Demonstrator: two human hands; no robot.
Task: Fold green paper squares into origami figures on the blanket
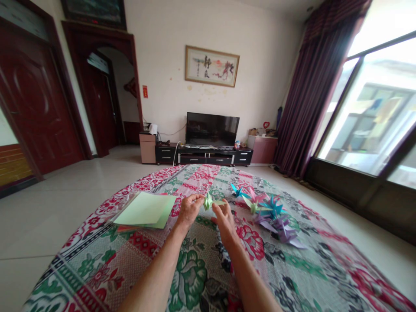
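Note:
A light green folded paper crane (208, 202) is held up over the middle of the flowered tablecloth (190, 277). My left hand (189, 212) pinches its left side between thumb and fingers. On the other side, the fingers of my right hand (225, 220) close around its pale right wing. To the right lie several finished paper cranes: a blue one (238, 190), a pink one (256, 196), a green one (253, 207), another blue one (274, 208) and purple ones (287, 233). Left of my hands rests a stack of light green paper sheets (146, 209).
Clear plastic wrapping (125, 208) and some orange-red paper (125, 228) show at the stack's left and lower edges. Beyond the round table stand a television (212, 130) and a low black cabinet (195, 159). Dark curtains (312, 91) hang by the window at right.

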